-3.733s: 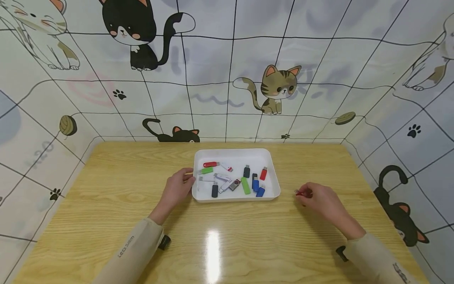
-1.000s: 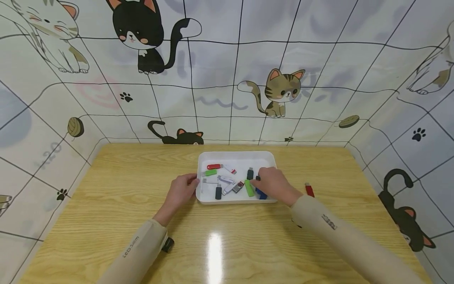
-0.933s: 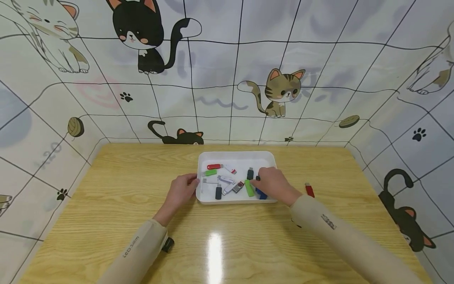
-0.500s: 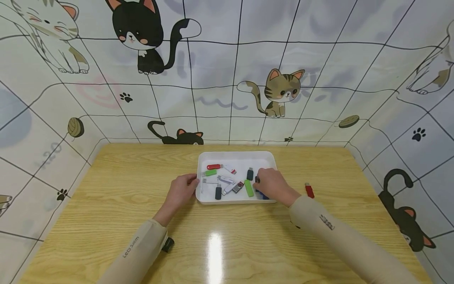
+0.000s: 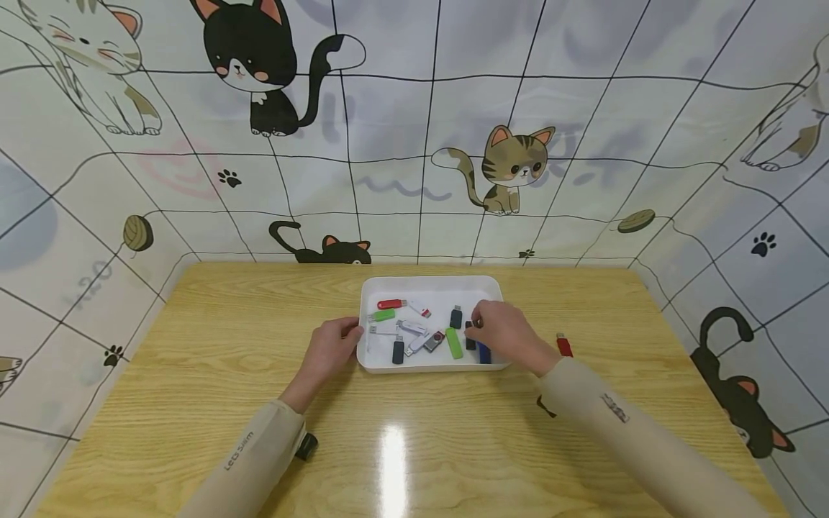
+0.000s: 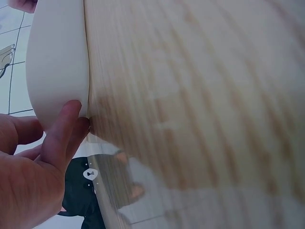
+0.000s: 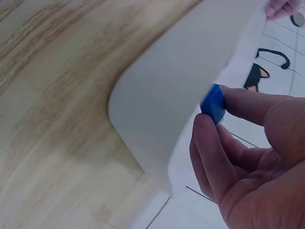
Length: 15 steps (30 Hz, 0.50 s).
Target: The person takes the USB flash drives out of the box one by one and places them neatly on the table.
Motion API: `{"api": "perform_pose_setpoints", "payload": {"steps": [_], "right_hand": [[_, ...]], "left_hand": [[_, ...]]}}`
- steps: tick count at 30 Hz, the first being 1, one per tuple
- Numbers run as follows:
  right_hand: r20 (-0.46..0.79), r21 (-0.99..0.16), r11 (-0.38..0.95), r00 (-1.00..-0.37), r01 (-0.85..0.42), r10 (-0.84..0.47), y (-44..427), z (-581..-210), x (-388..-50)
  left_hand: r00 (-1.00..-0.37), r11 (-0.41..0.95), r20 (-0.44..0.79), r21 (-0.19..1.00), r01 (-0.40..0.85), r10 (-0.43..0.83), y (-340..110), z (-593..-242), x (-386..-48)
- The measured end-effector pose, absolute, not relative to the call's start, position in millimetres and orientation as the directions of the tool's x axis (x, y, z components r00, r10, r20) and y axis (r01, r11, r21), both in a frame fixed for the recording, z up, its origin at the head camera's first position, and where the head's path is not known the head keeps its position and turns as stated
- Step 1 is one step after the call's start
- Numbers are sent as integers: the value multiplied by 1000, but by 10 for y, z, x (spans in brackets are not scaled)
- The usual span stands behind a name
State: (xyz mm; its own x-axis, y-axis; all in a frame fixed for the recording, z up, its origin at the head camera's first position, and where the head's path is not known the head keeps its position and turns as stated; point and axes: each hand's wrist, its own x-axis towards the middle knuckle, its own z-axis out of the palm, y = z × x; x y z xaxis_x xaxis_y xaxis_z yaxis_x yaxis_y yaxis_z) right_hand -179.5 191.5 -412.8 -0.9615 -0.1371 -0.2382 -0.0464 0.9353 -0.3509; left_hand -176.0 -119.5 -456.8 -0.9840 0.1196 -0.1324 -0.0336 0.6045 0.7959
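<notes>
A white tray (image 5: pixel 427 371) bearing several USB flash drives sits near the back of the table. My left hand (image 5: pixel 329 347) holds its left end, fingers against the outer wall in the left wrist view. Over the tray's right end is my right hand (image 5: pixel 508 332). In the right wrist view its thumb and fingers pinch a blue flash drive (image 7: pixel 214 102). Beneath that hand lie a black flash drive (image 5: pixel 470 337) and another blue one (image 5: pixel 484 353), partly covered. Further left are a green flash drive (image 5: pixel 454 343) and a black one (image 5: pixel 398 351).
A red flash drive (image 5: pixel 565 345) lies on the wooden table (image 5: pixel 453 446) right of the tray, its lower end behind the right sleeve (image 5: pixel 622 410). A cat-patterned wall covering (image 5: pixel 414 173) surrounds the table's back and sides.
Earlier my right hand held a red flash drive right of the tray; that drive now lies on the table. The hand reached into the tray and, lately, shifted slightly right, uncovering the black drive.
</notes>
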Motion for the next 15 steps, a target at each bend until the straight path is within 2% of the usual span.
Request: {"api": "perform_pose_setpoints", "payload": {"steps": [7, 15], "right_hand": [[-173, -400, 915, -977, -45, -124, 2162, -3939, -1718], [-116, -411, 912, -992, 9, -42, 2553, -3794, -1605]], "left_hand": [[-981, 602, -149, 797, -46, 123, -1180, -4559, -1757], [-980, 605, -160, 795, -56, 120, -1197, -4579, -1766]]}}
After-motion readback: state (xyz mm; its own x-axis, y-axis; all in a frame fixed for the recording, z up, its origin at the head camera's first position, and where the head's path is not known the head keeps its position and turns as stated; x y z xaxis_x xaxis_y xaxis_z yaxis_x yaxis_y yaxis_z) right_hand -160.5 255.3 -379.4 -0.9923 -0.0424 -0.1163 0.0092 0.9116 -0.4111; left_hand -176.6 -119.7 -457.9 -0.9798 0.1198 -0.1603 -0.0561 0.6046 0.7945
